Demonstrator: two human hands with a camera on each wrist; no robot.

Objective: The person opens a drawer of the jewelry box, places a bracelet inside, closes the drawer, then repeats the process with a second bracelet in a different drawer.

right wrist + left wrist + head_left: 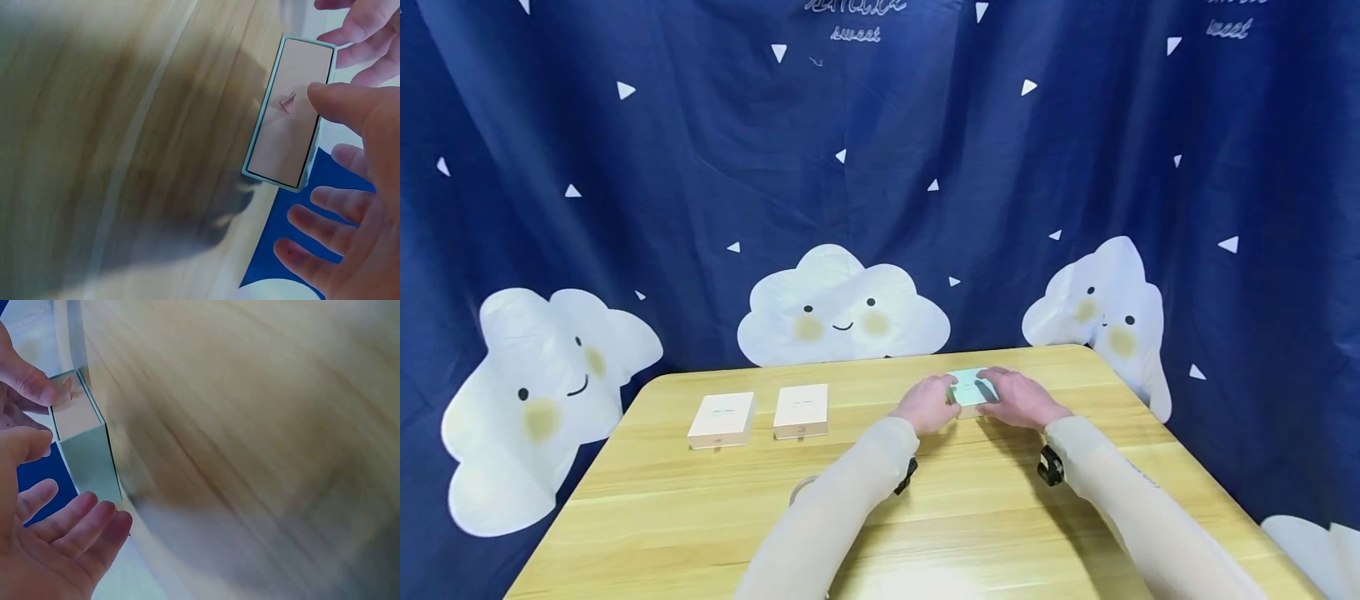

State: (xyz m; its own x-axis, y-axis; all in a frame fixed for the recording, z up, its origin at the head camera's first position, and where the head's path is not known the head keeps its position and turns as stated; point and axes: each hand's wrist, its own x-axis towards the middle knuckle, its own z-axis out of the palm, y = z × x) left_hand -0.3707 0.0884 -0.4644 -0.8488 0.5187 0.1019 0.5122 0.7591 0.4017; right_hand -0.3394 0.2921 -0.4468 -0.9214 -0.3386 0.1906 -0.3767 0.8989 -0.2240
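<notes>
A small mint-green drawer box (967, 382) sits near the far edge of the table, right of the middle. Its pale pink front (292, 134) carries a small pink ribbon tab (287, 103). At the box's left side is my left hand (927, 403), its fingers spread loosely beside the green side wall (90, 459). From the right, my right hand (1018, 399) reaches to the box. The right thumb (337, 105) lies at the upper edge of the pink front, while the other right fingers are spread apart, clear of the box.
Two pale boxes, one at the far left (722, 416) and one nearer the middle (801, 408), lie on the wooden table (700, 517). Part of a thin ring-shaped thing (801, 486) shows beside my left sleeve. A blue curtain (880, 167) with clouds hangs behind the table.
</notes>
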